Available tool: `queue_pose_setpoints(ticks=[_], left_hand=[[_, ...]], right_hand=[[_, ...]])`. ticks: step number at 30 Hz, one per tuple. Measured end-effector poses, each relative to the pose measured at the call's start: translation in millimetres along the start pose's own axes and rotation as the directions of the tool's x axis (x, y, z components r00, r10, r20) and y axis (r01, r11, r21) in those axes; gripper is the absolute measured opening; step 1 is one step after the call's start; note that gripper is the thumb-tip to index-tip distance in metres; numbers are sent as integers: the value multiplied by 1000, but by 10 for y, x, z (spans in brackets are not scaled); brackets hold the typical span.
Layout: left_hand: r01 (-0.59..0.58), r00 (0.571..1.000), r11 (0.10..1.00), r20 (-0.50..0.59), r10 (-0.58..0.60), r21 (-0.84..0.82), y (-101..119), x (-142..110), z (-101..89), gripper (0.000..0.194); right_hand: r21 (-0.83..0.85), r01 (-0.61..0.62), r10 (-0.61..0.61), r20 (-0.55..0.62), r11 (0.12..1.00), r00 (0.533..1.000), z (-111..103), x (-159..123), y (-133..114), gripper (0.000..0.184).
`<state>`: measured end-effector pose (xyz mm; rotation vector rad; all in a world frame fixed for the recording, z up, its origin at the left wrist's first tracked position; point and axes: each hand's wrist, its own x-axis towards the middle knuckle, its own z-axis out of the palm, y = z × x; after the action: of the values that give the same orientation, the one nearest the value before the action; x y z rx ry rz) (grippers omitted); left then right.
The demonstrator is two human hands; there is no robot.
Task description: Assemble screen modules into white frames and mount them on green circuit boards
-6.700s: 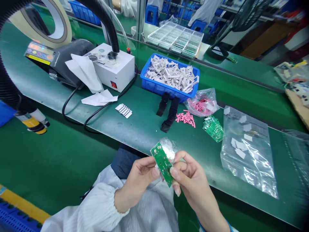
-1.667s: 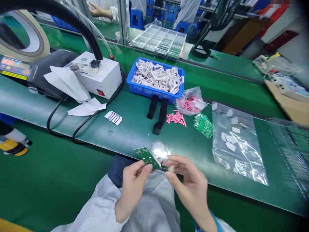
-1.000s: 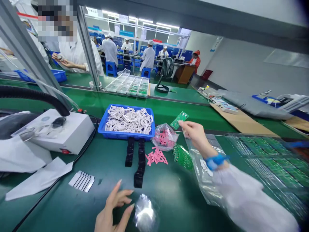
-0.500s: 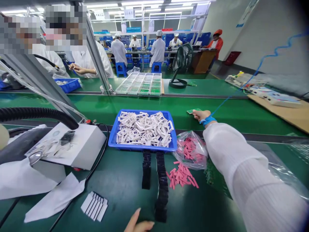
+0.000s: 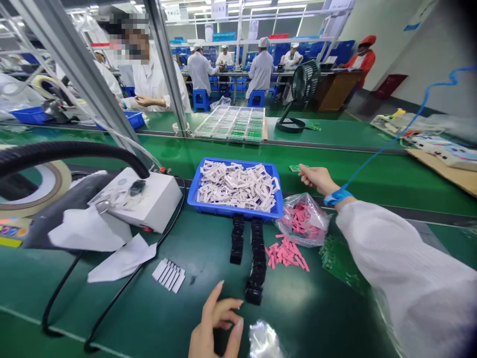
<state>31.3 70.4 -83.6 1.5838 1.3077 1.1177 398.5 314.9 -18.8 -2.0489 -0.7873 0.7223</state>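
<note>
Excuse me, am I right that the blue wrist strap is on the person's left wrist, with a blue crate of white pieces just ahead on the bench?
Not quite: the head view shows the blue wrist strap on the right wrist, just behind the right hand, not on the left. The blue crate of white pieces is just ahead, as you said.

- small green circuit board (image 5: 294,168), lying flat on far green belt, right at fingertips of my right hand (image 5: 317,180)
- crumpled shiny clear plastic bag (image 5: 263,341), on near green belt, just beside my left hand (image 5: 215,322), cut off by frame bottom
</note>
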Motion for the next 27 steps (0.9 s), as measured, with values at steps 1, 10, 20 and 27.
queue_pose_setpoints(ticks=[1, 10, 20, 27], left_hand=[[-32, 999, 999, 25, 32, 9, 28, 20, -33, 43], [-226, 962, 960, 192, 193, 166, 206, 70, -236, 23], [-221, 960, 581, 71, 269, 784, -196, 499, -846, 48], [-285, 952, 537, 170, 254, 794, -86, 295, -630, 58]], right_hand=[[18, 22, -22, 26, 1000, 999, -19, -139, -15, 30], [257, 214, -248, 108, 943, 963, -477, -1641, 61, 53], [5, 423, -374, 474, 906, 797, -484, -2910, 501, 44], [-302, 590, -510, 308, 749, 803, 335, -3150, 825, 38]])
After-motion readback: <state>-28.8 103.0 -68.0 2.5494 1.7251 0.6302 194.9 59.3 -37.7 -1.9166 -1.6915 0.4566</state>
